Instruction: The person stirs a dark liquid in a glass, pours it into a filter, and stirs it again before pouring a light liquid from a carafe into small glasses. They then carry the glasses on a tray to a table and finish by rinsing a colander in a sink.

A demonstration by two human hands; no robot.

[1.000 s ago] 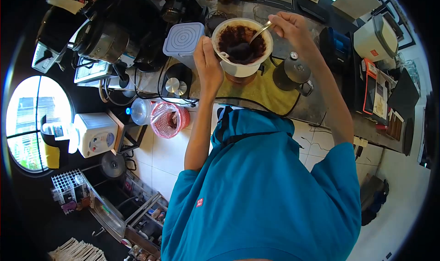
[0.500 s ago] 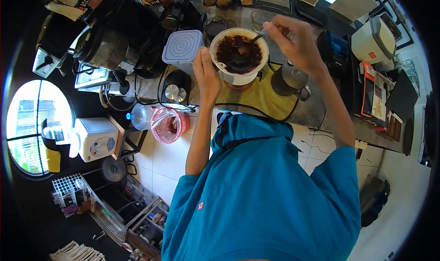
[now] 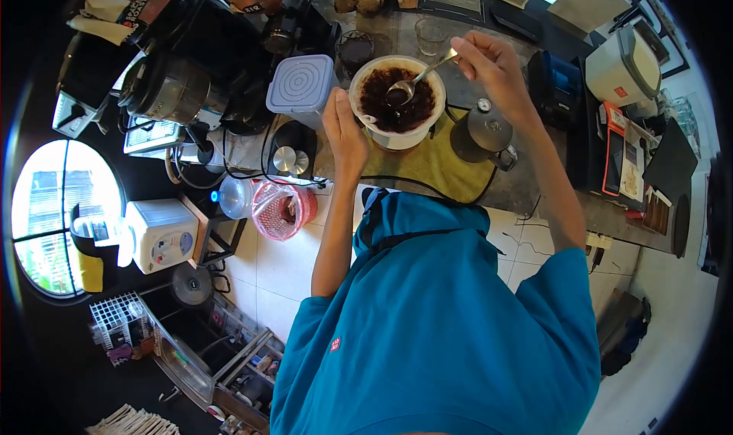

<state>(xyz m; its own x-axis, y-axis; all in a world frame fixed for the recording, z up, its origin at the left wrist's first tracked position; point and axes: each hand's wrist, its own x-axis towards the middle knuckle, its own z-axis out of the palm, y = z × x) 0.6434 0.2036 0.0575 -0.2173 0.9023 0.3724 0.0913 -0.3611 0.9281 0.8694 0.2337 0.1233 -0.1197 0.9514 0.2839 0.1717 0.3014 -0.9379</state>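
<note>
Right hand (image 3: 495, 62) pinches the spoon (image 3: 416, 78) over wet grounds (dark, soaked); left hand (image 3: 343, 130) wraps the white dripper (image 3: 397, 133).

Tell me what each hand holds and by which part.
The right hand holds a spoon by the end of its handle, bowl in the wet coffee grounds. The left hand grips the white dripper by its side wall.

White dripper (image 3: 397, 133) upright on yellow cloth, full of dark wet grounds, metal spoon (image 3: 416, 78) tilted (bowl inside)
</note>
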